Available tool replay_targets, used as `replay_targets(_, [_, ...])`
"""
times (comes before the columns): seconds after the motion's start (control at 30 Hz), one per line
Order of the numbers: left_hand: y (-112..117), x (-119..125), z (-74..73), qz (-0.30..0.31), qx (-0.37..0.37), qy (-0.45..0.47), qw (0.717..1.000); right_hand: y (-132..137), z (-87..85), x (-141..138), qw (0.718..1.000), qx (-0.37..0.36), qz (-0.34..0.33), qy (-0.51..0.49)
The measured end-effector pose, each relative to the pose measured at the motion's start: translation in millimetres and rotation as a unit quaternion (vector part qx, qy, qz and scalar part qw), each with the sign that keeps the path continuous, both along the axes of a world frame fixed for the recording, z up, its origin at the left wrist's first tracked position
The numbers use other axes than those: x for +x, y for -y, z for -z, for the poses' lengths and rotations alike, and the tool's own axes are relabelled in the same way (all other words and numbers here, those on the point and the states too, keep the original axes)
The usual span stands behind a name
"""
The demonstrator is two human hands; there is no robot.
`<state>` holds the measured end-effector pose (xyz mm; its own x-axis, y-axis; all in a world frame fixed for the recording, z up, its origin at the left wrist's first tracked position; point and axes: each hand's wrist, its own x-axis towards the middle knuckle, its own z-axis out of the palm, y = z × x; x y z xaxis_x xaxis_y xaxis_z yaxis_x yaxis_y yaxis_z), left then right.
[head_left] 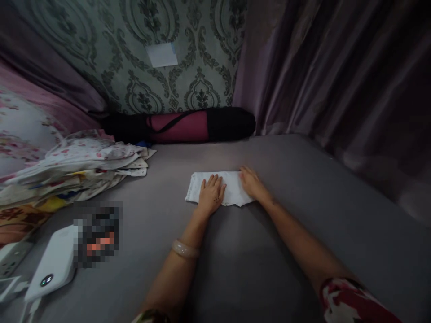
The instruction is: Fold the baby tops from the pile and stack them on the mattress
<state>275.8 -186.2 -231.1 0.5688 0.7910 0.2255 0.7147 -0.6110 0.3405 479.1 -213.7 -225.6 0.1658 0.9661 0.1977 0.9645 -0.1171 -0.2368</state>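
Grey bedsheet point(256, 269) stretches across the whole foreground, smooth and almost bare, and near its middle lies a folded white cloth point(232, 186), a long flat strip running left to right.

Both hands are on that cloth. The left hand point(211, 194) lies palm down on its left half, fingers straight and slightly spread, closed around nothing and simply pressing flat. The right hand point(251, 183) rests on the cloth's right end, also flat and open with the fingers pointing leftwards along the fabric. It grips nothing that can be seen (its fingertips look to lie on top of the fold rather than under it). The two hands sit near each other without touching.

A pale bangle point(184, 249) circles the left wrist, and a red-and-white flowered sleeve point(350, 300) shows at the right forearm's lower end.

Further out, to the left of the cloth and well apart from it, a heap of flowered fabrics point(74, 163) is stacked in loose layers. Below that heap, at the lower left, a white power bank point(54, 264) lies on the sheet with a small round lit display.

Behind the cloth, against the wall, a rolled maroon mat point(183, 126) with black ends lies on its side. Green patterned wallpaper point(202, 67) rises above it with a small white paper point(162, 54) stuck on, and dark purple curtains point(336, 72) hang along the right.
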Motion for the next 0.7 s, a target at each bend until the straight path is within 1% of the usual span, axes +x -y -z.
replay_targets(0.07, [-3.2,-4.1,4.2,-0.045,0.013,0.0,0.999,3.4,7.8,-16.7,1.0,-0.01,-0.009,0.008])
replay_targets(0.17, [-6.4,-10.2,9.7,-0.105,-0.005,-0.019,0.994,6.7,16.8,-24.8,0.999,-0.028,0.016,0.03])
replay_targets(0.23, [-7.8,-12.4,10.9,-0.117,-0.024,-0.024,0.993,7.2,18.2,-22.5,0.998,-0.04,0.023,0.035])
replay_targets(0.33, [-11.6,-13.8,8.3,-0.119,-0.048,-0.007,0.992,5.8,12.8,-18.5,0.997,-0.068,0.023,0.03])
replay_targets(0.4, [-16.7,-15.6,4.6,-0.117,-0.066,0.032,0.99,3.9,5.6,-21.2,0.995,-0.091,0.027,0.024])
replay_targets(0.5, [-28.0,-23.1,-1.8,-0.111,-0.1,0.141,0.979,-0.1,-5.3,-39.2,0.996,-0.088,0.017,0.023])
replay_targets(0.6, [-40.3,-36.7,-6.6,-0.117,-0.125,0.252,0.952,-4.7,-9.8,-68.7,0.997,-0.05,-0.048,0.017])
replay_targets(0.63, [-44.1,-42.1,-7.3,-0.128,-0.125,0.278,0.944,-6.0,-9.1,-78.2,0.997,-0.043,-0.071,0.013])
replay_targets(0.7, [-50.7,-53.0,-6.8,-0.164,-0.119,0.312,0.928,-7.8,-5.2,-92.6,0.995,-0.035,-0.092,0.008])
